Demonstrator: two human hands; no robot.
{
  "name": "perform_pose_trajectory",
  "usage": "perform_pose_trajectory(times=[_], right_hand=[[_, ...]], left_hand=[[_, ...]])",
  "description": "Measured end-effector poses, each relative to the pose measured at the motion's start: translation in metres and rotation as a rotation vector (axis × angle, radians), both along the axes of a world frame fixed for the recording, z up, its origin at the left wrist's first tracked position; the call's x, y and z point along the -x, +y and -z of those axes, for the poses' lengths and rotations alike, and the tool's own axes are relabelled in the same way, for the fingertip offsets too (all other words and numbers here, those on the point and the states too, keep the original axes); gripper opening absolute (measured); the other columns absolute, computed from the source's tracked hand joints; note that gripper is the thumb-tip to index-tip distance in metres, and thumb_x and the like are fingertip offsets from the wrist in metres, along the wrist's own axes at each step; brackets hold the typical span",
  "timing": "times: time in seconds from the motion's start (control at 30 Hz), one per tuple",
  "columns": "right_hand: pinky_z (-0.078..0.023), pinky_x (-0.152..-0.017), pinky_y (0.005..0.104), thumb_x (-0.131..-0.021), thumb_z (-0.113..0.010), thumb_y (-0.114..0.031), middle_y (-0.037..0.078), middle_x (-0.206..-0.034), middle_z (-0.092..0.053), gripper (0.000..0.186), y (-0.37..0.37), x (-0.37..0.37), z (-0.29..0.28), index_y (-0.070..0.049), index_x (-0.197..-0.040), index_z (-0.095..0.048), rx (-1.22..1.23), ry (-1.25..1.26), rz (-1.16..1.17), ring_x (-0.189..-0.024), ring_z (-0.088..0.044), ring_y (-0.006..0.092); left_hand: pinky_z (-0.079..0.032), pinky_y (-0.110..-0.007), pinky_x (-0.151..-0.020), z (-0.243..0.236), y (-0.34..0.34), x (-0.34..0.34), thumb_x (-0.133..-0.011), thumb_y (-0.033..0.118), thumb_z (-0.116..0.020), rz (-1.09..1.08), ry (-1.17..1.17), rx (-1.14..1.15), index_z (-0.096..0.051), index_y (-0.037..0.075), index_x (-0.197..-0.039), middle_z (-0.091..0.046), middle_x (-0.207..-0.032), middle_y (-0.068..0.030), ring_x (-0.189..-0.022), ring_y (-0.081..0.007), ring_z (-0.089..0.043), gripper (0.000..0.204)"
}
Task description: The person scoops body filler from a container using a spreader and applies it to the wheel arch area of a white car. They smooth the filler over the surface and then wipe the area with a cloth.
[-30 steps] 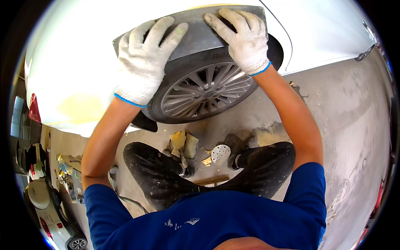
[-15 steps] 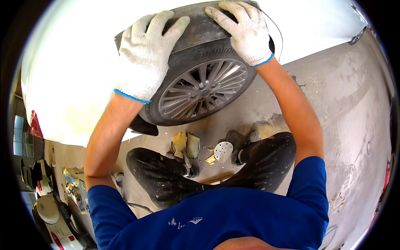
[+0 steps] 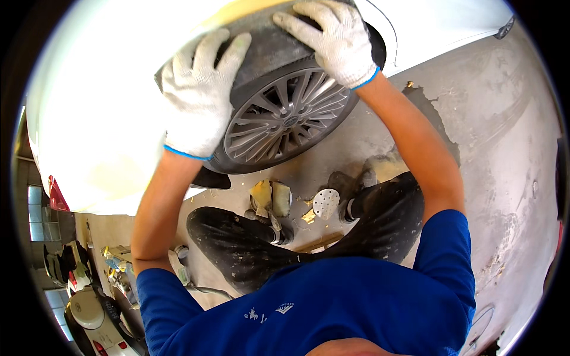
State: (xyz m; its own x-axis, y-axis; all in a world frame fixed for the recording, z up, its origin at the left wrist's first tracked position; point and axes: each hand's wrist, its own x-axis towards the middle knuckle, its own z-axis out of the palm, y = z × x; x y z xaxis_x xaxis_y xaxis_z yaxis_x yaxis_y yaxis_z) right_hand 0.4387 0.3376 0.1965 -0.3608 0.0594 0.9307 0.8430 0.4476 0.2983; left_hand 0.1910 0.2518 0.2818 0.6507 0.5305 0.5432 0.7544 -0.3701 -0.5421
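Observation:
A dark grey, worn-looking sheet or strip (image 3: 270,50) lies curved over the top of a car wheel (image 3: 288,121), against the wheel arch of a white car (image 3: 101,113). My left hand (image 3: 199,98), in a white knit glove with a blue cuff, rests on its left end with the fingers spread. On the right end lies my right hand (image 3: 335,41), gloved the same way, its fingers stretched out and apart. The palms cover parts of the strip, and its underside is hidden. A yellowish patch (image 3: 240,9) shows on the body just above it.
Between my feet on the floor lie yellow and grey pads (image 3: 270,199), a white disc with holes (image 3: 326,203) and a strip of wood (image 3: 320,242). A hose (image 3: 211,291) runs beside my left leg. At the far left stands a white scooter (image 3: 89,308).
Both hands have slid left along the wheel arch with the dark strip. More of the black gap behind the tyre and the yellowish patch now show. The view has also shifted slightly.

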Motion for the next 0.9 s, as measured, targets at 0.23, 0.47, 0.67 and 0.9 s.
perform_pose_trajectory(times=[0.23, 0.47, 0.67, 0.9], right_hand=[[-0.047, -0.094, 0.0380, -0.085, -0.065, -0.018, -0.006, -0.115, -0.063, 0.046, 0.003, -0.001, -0.016, -0.036, -0.126, -0.071, -0.033, 0.047, -0.013, -0.112, -0.057, 0.0198], [-0.046, -0.101, 0.0411, -0.089, -0.060, -0.021, -0.003, -0.120, -0.063, 0.047, 0.007, 0.016, 0.037, -0.038, -0.132, -0.068, 0.121, 0.110, -0.061, -0.117, -0.059, 0.0201], [-0.047, -0.102, 0.0415, -0.092, -0.059, -0.020, -0.002, -0.126, -0.062, 0.047, -0.002, -0.004, 0.005, -0.037, -0.135, -0.064, 0.101, 0.070, 0.061, -0.122, -0.058, 0.0201], [-0.047, -0.102, 0.0413, -0.092, -0.059, -0.020, -0.003, -0.126, -0.062, 0.047, 0.004, -0.004, -0.015, -0.037, -0.135, -0.064, 0.039, 0.092, 0.046, -0.121, -0.058, 0.0200]], left_hand=[[-0.054, -0.047, -0.097, -0.013, 0.019, 0.001, -0.074, -0.010, -0.067, 0.034, 0.068, -0.103, -0.062, 0.027, -0.140, -0.060, -0.133, -0.0022, -0.112, -0.0284, -0.062, 0.076], [-0.047, -0.049, -0.103, 0.040, 0.008, 0.006, -0.073, -0.001, -0.067, -0.092, 0.014, -0.048, -0.061, 0.029, -0.140, -0.054, -0.137, -0.0003, -0.124, -0.0257, -0.054, 0.073], [-0.048, -0.049, -0.106, -0.009, -0.002, -0.010, -0.075, -0.010, -0.066, -0.026, 0.087, -0.005, -0.058, 0.025, -0.145, -0.059, -0.137, -0.0061, -0.122, -0.0307, -0.058, 0.079], [-0.053, -0.048, -0.100, -0.015, 0.020, -0.009, -0.076, -0.004, -0.069, -0.046, 0.114, -0.123, -0.062, 0.031, -0.140, -0.059, -0.135, -0.0023, -0.117, -0.0285, -0.060, 0.074]])
